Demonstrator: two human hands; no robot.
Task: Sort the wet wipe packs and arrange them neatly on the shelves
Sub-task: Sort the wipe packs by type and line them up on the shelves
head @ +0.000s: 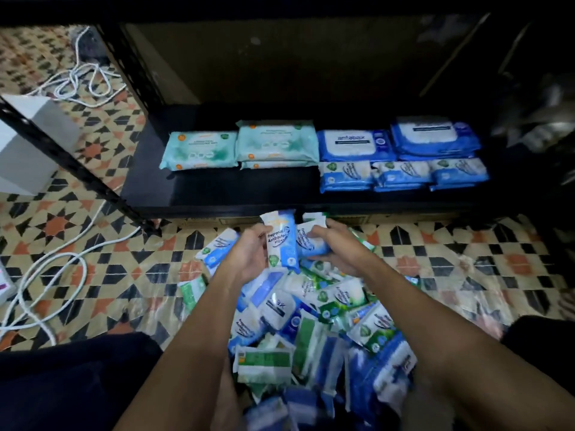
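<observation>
A heap of loose wet wipe packs (pixel 314 321), blue, white and green, lies on the tiled floor between my arms. My left hand (pixel 249 256) grips a small blue and white pack (pixel 283 241), held upright above the heap. My right hand (pixel 336 247) holds another small blue pack (pixel 309 242) right beside it. On the black bottom shelf (pixel 217 191) lie teal packs (pixel 239 149) at the left, large blue packs (pixel 398 141) at the right, and a row of small blue packs (pixel 403 177) in front of those.
Black shelf uprights (pixel 74 163) slant down at the left. White cables (pixel 56 275) loop over the patterned floor tiles at the left. A white box (pixel 28 144) stands at the far left. My dark-clothed knees fill both lower corners.
</observation>
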